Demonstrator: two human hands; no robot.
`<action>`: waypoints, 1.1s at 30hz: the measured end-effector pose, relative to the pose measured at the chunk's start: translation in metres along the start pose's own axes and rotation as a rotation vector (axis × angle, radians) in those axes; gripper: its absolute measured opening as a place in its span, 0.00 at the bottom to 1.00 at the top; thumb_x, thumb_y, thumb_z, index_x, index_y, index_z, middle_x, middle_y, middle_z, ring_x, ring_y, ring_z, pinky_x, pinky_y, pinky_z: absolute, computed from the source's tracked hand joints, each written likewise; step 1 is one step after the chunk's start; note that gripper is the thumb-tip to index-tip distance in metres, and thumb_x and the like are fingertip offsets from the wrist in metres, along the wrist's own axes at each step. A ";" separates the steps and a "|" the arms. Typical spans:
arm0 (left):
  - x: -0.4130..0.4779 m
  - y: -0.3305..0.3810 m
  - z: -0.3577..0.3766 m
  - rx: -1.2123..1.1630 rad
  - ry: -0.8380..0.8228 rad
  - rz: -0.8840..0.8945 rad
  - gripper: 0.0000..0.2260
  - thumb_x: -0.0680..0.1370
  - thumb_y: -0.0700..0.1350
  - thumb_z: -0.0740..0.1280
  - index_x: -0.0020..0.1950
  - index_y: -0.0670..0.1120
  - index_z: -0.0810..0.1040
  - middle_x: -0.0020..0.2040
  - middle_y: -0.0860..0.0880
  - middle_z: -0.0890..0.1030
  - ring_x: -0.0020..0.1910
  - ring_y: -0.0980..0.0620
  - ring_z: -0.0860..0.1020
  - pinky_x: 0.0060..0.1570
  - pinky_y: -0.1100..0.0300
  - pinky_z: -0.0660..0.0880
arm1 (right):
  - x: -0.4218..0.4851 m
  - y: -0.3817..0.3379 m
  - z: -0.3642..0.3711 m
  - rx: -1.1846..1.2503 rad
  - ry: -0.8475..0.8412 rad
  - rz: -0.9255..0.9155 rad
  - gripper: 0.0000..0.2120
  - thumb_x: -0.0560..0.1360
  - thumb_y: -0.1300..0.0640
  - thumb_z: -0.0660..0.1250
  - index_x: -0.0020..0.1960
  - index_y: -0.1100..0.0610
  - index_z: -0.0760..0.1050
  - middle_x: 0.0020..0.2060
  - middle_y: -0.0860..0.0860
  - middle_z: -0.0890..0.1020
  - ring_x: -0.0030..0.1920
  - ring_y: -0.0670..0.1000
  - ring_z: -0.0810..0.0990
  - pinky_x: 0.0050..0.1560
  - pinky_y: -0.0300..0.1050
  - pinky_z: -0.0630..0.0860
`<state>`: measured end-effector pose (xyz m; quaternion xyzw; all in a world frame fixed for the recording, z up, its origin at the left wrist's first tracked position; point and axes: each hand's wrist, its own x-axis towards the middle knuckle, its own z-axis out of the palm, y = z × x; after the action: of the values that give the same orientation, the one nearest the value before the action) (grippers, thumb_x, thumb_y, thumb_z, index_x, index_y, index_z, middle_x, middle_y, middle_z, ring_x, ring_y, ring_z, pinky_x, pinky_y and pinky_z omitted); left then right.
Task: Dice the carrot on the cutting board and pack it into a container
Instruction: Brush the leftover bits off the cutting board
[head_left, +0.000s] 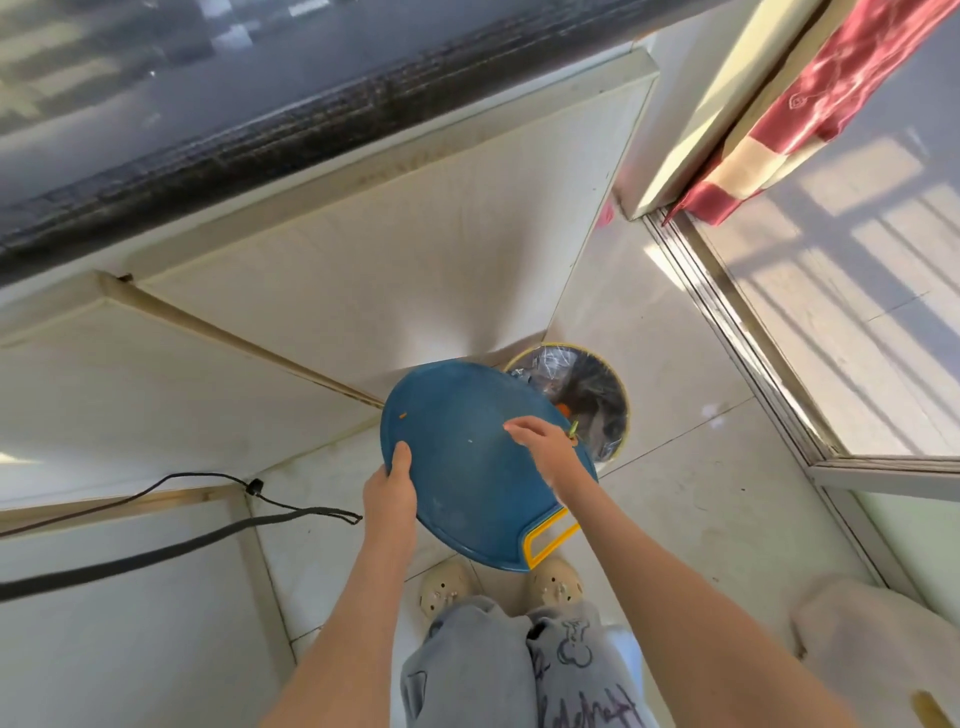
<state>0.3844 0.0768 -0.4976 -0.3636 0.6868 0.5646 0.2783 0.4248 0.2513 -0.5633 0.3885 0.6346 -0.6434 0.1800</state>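
Now gripping the left edge of the blue cutting board (467, 467) with the left hand (389, 493), holding it above the bin (550, 347); brushing carrot scraps (573, 431) at the board's right edge with the right hand (540, 449), keeping its fingers loosely straight, clamping nothing.

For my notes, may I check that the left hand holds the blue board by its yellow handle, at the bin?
Not quite. In the head view the left hand grips the board by its plain blue rim; the yellow handle sits free at the near edge. The board is indeed at the bin.
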 end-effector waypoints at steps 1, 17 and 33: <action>0.001 0.000 -0.001 -0.008 0.000 0.001 0.10 0.82 0.52 0.60 0.55 0.47 0.75 0.45 0.53 0.79 0.45 0.54 0.77 0.39 0.60 0.73 | 0.003 0.000 -0.005 -0.011 0.004 0.014 0.12 0.80 0.57 0.62 0.61 0.58 0.77 0.55 0.49 0.78 0.57 0.49 0.74 0.55 0.42 0.68; 0.021 -0.019 -0.019 -0.127 0.003 -0.132 0.12 0.81 0.53 0.60 0.58 0.49 0.76 0.54 0.48 0.81 0.54 0.45 0.78 0.56 0.47 0.77 | 0.033 0.016 -0.033 -0.186 0.272 -0.018 0.16 0.79 0.54 0.61 0.66 0.52 0.75 0.69 0.49 0.72 0.72 0.52 0.64 0.70 0.52 0.61; -0.080 0.029 -0.063 -0.118 -0.102 -0.180 0.16 0.79 0.56 0.63 0.60 0.47 0.78 0.54 0.47 0.83 0.54 0.45 0.80 0.53 0.48 0.78 | -0.076 -0.056 -0.069 -0.625 0.232 0.082 0.26 0.81 0.50 0.59 0.74 0.62 0.62 0.70 0.59 0.68 0.70 0.60 0.67 0.68 0.55 0.64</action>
<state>0.4093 0.0332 -0.4042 -0.4101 0.6020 0.5945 0.3405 0.4505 0.3043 -0.4625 0.4106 0.8012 -0.3614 0.2426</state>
